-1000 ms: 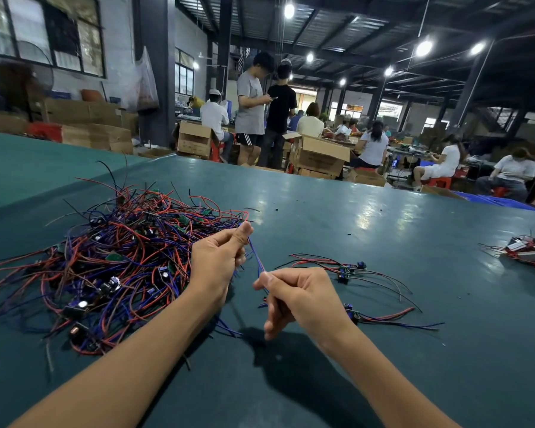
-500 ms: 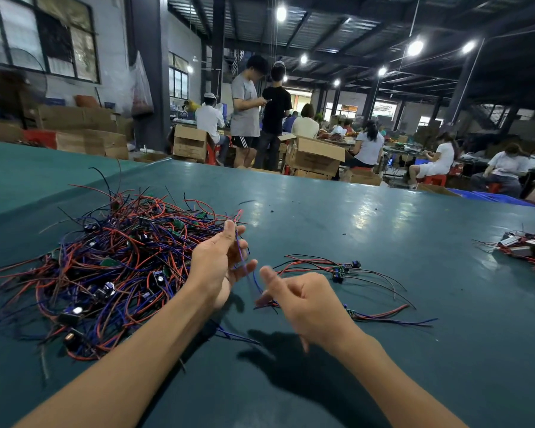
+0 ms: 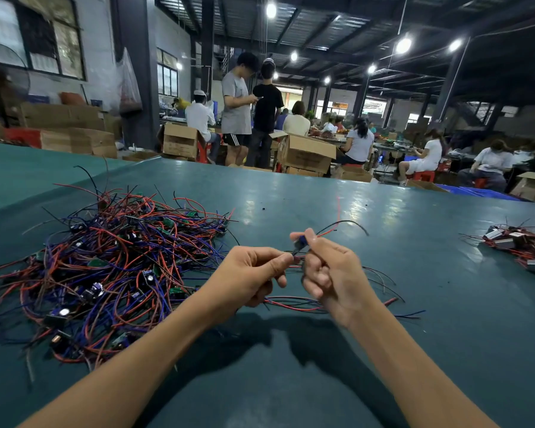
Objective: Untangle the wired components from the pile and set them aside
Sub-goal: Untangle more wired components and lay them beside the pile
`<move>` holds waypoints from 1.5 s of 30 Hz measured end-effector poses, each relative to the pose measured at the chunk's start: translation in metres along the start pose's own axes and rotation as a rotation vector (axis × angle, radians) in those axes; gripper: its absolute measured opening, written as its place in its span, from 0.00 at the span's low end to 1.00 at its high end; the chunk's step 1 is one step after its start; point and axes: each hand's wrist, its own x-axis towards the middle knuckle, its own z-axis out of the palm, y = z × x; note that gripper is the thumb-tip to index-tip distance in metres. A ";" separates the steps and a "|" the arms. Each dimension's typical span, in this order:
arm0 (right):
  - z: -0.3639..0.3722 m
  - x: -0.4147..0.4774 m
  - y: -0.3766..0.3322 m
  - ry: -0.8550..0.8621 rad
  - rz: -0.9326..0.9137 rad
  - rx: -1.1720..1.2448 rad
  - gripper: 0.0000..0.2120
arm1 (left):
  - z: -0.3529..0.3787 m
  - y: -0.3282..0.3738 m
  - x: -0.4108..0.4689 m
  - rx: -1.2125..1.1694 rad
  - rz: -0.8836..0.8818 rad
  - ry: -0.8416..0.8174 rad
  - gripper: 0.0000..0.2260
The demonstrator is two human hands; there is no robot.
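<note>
While the wired component (image 3: 301, 241) looks light with limp leads, the right hand (image 3: 331, 273) pinches its rigid body, the left hand (image 3: 247, 273) its wires.

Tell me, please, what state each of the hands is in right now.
Left hand: closed, pinching a thin dark wire next to the other hand.
Right hand: closed, pinching the small blue wired component.

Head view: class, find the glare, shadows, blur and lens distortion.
Head view: ceiling lamps flare white and glare off the green table; the forearms cast dark shadows on it; the right hand and its pinched wired component look slightly blurred; the wide lens tilts the background pillars.
</note>
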 end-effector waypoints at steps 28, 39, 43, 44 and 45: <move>-0.157 -0.008 -0.056 0.591 0.550 -0.490 0.02 | 0.003 -0.024 -0.001 0.991 0.023 0.022 0.20; -0.158 -0.008 -0.051 0.642 0.561 -0.619 0.04 | -0.003 -0.028 0.000 1.050 0.038 0.091 0.12; -0.159 -0.007 -0.052 0.668 0.523 -0.628 0.03 | -0.003 -0.031 0.001 1.058 0.049 0.101 0.12; -0.159 -0.007 -0.052 0.676 0.501 -0.622 0.03 | -0.003 -0.030 0.001 1.045 0.059 0.113 0.12; -0.158 -0.007 -0.052 0.681 0.466 -0.609 0.02 | -0.002 -0.029 0.001 1.009 0.083 0.137 0.12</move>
